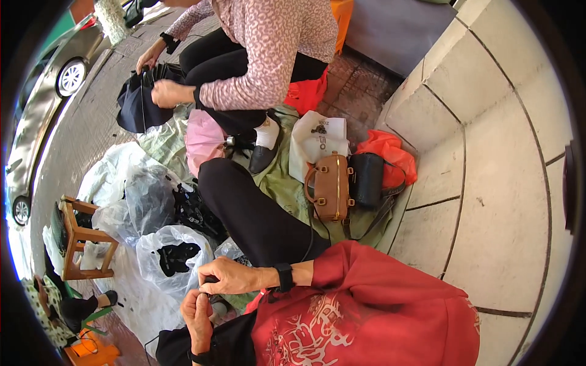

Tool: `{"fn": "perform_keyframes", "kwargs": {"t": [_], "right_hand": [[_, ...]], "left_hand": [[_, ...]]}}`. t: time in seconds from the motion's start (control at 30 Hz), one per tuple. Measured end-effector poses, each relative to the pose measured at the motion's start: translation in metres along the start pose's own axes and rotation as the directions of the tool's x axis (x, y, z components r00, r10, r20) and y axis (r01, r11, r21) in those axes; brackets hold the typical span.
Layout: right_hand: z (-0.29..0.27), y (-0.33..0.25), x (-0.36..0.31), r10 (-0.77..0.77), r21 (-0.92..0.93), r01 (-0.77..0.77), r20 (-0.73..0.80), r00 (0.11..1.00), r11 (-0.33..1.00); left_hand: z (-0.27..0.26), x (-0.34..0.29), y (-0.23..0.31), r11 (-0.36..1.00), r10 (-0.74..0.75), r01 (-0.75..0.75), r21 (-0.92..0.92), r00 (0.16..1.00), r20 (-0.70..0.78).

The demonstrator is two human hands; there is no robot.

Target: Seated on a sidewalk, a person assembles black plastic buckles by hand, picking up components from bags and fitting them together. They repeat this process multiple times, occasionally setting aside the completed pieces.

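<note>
My right hand [229,276], a black band on its wrist, is closed with the fingertips pinched on a small black piece [210,279]. Just below it, my left hand [198,317] is also closed, its thumb and fingers pressed together against the same spot. The hands nearly meet, and the fingers hide most of the piece, so its kind cannot be made out. Close by on the left stands an open clear plastic bag [148,249] with small black parts [176,257] inside. Beyond it, more black parts [198,210] lie beside a second plastic bag [137,204].
Opposite, a person [262,55] handles a dark blue umbrella [143,100]; a pink umbrella [203,139] lies by their legs. A brown handbag [332,186], black bag [366,179] and white bag [311,140] stand by the tiled wall [488,183]. A wooden stool [76,235] is at left.
</note>
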State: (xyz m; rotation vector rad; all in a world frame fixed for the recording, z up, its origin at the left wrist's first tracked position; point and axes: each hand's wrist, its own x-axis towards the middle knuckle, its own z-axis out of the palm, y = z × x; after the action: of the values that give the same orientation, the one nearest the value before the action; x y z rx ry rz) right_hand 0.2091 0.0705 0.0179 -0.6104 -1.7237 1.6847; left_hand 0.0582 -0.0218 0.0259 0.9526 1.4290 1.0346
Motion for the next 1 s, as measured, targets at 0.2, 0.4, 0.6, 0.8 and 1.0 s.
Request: {"fn": "perform_keyframes", "kwargs": {"t": [0.2,0.4,0.6,0.8,1.0], "right_hand": [[-0.001,-0.017,-0.005,0.048,0.1,-0.051,0.027,0.998,0.994],[-0.012,-0.025,-0.021,0.143,0.232,-0.177,0.155,0.977,0.956],[-0.118,-0.035,-0.056,0.266,0.676,0.02,-0.316,0.911,0.736],[-0.287,0.05,-0.175,0.397,0.498,0.561,-0.867,0.301,0.661],[-0.356,0.089,-0.287,0.529,0.458,0.427,-0.847,-0.056,0.78]], "left_hand": [[0.014,-0.013,0.011,0.993,0.001,0.004,-0.116,0.999,0.043],[0.013,-0.02,0.009,0.998,0.011,-0.006,-0.062,0.996,0.083],[0.016,-0.015,0.014,0.984,-0.043,0.046,-0.171,0.999,0.024],[0.016,-0.011,0.013,0.972,-0.051,0.049,-0.231,0.999,0.001],[0.007,-0.014,0.001,0.968,-0.036,0.025,-0.249,0.999,-0.036]]}}
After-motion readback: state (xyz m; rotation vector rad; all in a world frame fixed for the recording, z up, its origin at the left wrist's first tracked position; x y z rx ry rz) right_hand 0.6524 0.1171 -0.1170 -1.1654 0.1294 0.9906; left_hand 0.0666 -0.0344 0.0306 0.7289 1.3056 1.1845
